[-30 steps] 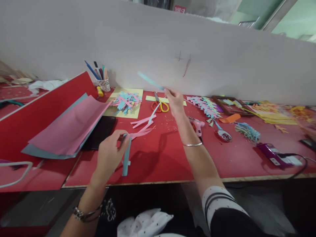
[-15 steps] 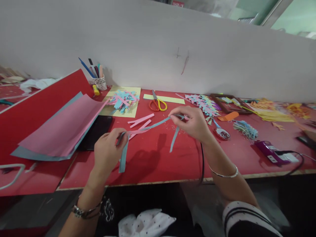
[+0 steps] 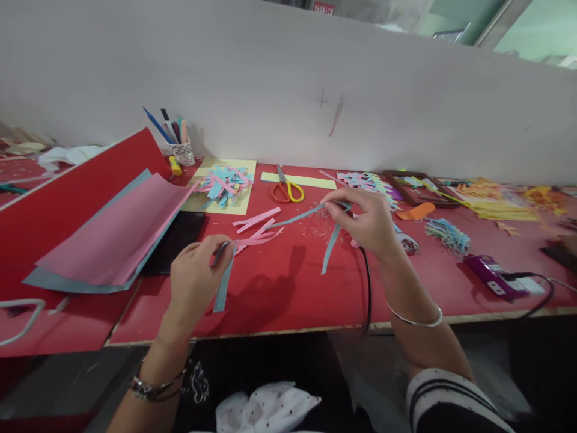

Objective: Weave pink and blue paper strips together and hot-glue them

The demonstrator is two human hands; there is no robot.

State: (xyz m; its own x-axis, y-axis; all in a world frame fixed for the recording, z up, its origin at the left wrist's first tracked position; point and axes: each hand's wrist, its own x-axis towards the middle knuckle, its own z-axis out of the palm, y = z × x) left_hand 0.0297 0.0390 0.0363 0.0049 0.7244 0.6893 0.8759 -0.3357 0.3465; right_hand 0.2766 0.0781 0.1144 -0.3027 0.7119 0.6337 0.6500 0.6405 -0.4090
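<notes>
A: What do your hands hold?
B: Your left hand (image 3: pixel 195 278) pinches blue and pink strips (image 3: pixel 252 236); your right hand (image 3: pixel 367 221), at two o'clock from it, pinches a blue strip (image 3: pixel 331 243) above the worktop (image 3: pixel 288 288).

The scene is evenly and fairly brightly lit, apparently from above, so that soft shadows are cast on the red table (image 3: pixel 279 300) beneath the hands, while the edges are bent by wide-angle distortion and the far right clutter is slightly blurred.
</notes>
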